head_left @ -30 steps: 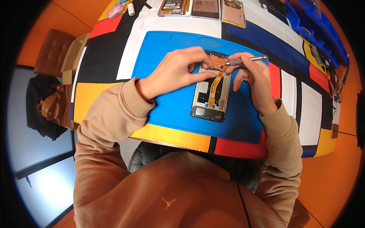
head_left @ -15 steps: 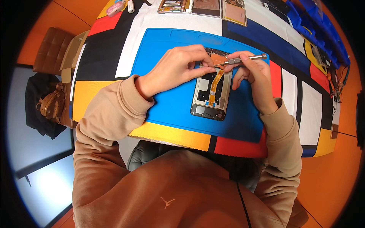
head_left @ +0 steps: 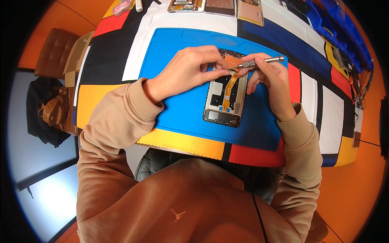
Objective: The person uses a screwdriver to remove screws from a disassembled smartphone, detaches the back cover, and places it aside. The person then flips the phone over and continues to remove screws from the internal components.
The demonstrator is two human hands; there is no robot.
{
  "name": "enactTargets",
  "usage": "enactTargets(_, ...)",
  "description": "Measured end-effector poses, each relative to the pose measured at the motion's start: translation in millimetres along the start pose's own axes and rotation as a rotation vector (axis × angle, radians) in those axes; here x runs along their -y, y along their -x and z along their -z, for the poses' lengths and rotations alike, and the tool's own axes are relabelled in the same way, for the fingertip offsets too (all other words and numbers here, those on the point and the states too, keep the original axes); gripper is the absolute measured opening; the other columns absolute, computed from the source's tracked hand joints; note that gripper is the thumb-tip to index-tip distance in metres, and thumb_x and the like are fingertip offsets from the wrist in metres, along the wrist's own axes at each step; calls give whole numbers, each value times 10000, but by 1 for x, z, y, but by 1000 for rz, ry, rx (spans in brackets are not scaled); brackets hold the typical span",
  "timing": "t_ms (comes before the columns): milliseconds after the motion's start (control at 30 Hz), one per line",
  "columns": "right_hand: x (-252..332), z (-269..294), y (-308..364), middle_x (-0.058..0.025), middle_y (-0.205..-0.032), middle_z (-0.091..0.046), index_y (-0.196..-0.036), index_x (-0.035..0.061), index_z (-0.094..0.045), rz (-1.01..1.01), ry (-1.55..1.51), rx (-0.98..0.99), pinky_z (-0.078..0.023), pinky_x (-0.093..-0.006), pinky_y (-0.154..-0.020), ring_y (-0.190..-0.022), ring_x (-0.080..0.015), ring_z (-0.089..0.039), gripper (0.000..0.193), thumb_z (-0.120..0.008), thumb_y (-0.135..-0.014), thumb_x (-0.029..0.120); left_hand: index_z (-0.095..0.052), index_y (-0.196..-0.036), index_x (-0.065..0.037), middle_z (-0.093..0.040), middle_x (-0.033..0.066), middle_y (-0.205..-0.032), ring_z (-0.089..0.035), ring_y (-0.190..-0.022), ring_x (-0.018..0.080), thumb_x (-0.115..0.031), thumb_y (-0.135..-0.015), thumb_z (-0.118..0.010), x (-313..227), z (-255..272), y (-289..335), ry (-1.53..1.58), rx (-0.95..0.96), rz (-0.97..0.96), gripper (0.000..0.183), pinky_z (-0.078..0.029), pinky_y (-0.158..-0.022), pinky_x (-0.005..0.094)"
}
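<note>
An opened smartphone (head_left: 217,106) lies on a blue work mat (head_left: 174,117), its inside facing up. A yellow-orange flex cable (head_left: 229,92) runs lengthwise down its middle, and an orange patch (head_left: 232,61) shows near its far end. My right hand (head_left: 270,77) holds a slim metal precision screwdriver (head_left: 264,62), slanted so that its thin shaft points left over the phone. From the left, my left hand (head_left: 194,69) reaches over the phone's upper part, thumb and fingertips pinched close by the driver's tip. Whatever is between those fingertips is hidden.
Several other opened phones, among them one with an orange-tinted back (head_left: 249,13), lie along the table's far edge. Blue parts bins (head_left: 340,32) stand at the far right, with loose cables below them. A pink object (head_left: 122,7) sits far left. A patterned cloth (head_left: 101,101) covers the table.
</note>
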State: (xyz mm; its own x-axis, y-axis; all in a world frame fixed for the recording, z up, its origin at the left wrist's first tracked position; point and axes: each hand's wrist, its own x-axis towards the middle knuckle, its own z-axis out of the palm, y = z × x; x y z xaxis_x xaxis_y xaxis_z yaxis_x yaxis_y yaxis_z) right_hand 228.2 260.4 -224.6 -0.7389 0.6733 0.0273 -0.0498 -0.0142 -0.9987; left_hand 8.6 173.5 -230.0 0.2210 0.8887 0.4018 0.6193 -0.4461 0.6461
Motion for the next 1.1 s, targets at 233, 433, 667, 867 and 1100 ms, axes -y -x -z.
enactTargets(233,0,-1,2,-82,-799,-638,-1047,-7,-613,135,73,-137,-436,-199,-527,-539,-111,-569,337,-420,-1036,269,-689,-1010,-58,-618,13,-887,-462,-574,77,-135,-810,-773,-7,2,0,-19,-44,67,230,-383,-514,209)
enactTargets(433,-2,-5,3,2,-663,-515,-941,24,-607,260,229,-303,-348,-208,-475,-502,-47,-425,245,-483,-1020,220,-677,-1099,-86,-590,52,-1136,-542,-914,167,-179,-846,-725,-5,3,-1,-206,-58,-10,273,-453,-781,283)
enactTargets(667,-2,-8,5,26,-660,-446,-933,35,-576,312,429,-297,-319,-183,-491,-543,-33,-396,248,-422,-1047,192,-635,-1258,-160,-475,74,-1418,-413,-1314,295,-180,-904,-606,-1,0,-1,-322,99,-214,356,-315,-1081,437)
enactTargets(867,-5,-10,2,23,-658,-462,-915,27,-581,395,519,-332,-312,-185,-487,-540,-28,-407,247,-434,-1043,178,-601,-1310,-167,-480,84,-1426,-392,-1352,296,-197,-918,-585,0,-4,1,-338,199,-220,393,-310,-1092,457)
enactTargets(1100,-3,-7,4,-87,-767,-650,-941,-13,-598,346,514,-307,-482,-261,-606,-662,-150,-621,201,-536,-995,170,-594,-1318,-159,-485,86,-1421,-403,-1344,295,-201,-908,-594,0,-4,1,-315,206,-203,412,-316,-1088,461)
